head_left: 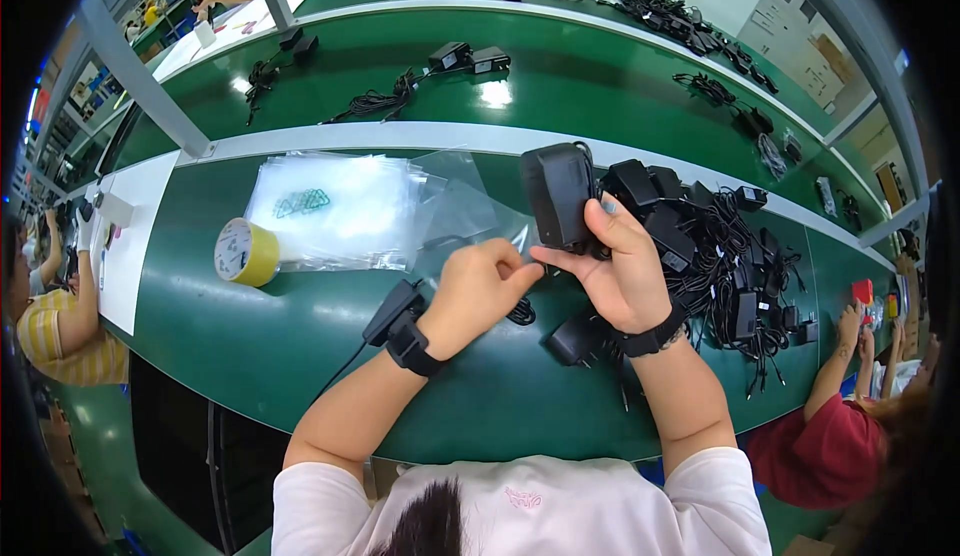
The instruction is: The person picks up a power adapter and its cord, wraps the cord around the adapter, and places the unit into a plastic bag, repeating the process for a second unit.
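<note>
My right hand (628, 274) holds up a black power adapter (558, 196), its thumb along the side and its cable bunched behind. My left hand (478, 288) is just left of the adapter's lower end, thumb and fingers pinched together; what they grip, if anything, is hidden. A small cable coil (522, 311) shows below, between the hands. Another black adapter (577, 340) lies under my right wrist. To the right spreads a heap of black adapters with cables (715, 256). Behind my left hand lies a loose clear plastic bag (468, 206).
A stack of clear bags (345, 206) lies left of centre, with a yellow tape roll (247, 253) at its corner. A white rail (400, 136) crosses behind, and more adapters (470, 59) lie beyond it. Co-workers sit left (75, 331) and right (825, 446).
</note>
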`<action>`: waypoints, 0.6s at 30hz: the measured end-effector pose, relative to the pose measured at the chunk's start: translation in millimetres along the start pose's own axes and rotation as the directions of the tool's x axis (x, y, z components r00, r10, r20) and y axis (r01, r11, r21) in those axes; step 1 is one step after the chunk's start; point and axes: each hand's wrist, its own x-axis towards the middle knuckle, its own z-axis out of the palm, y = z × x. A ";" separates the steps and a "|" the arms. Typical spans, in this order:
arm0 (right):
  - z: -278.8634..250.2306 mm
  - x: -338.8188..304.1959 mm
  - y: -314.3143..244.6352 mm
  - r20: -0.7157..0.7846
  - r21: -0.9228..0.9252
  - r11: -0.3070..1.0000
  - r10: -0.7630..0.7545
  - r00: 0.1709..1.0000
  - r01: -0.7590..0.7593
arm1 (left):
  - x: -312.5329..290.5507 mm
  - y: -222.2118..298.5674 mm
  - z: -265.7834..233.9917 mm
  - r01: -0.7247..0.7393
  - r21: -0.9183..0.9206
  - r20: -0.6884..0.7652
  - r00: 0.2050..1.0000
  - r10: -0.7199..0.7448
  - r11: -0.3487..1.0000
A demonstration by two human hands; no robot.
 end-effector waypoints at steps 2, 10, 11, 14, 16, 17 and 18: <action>-10.3 4.8 11.0 -0.001 0.089 0.996 0.032 0.999 -0.032 | -3.9 3.0 3.8 0.037 -0.155 0.075 0.997 -0.026 0.987; -3.5 3.4 16.0 -0.021 -0.102 0.972 -0.217 0.976 0.214 | 0.8 2.3 -22.6 0.101 -0.338 -0.162 0.973 -0.163 0.936; -0.6 -0.6 11.6 0.028 -0.102 0.970 -0.217 0.976 0.219 | 1.6 -1.3 -28.8 0.058 -0.274 -0.195 0.974 -0.115 0.960; 9.8 -10.9 0.0 0.082 0.043 0.988 -0.149 0.985 0.146 | -3.5 -1.4 -27.4 -0.066 -0.018 -0.287 0.956 0.058 0.998; 17.3 -13.9 -1.2 0.083 0.107 0.993 -0.057 0.995 0.048 | -8.7 0.4 -20.7 -0.235 0.077 -0.279 0.928 0.247 0.969; 19.5 -12.3 1.7 0.072 0.107 0.993 -0.061 0.996 0.053 | -9.3 2.6 -18.9 -0.238 0.072 -0.270 0.930 0.249 0.969; 19.9 -9.4 6.1 0.048 0.149 0.989 -0.034 0.998 0.027 | -10.3 5.2 -18.0 -0.336 0.103 -0.257 0.900 0.352 0.936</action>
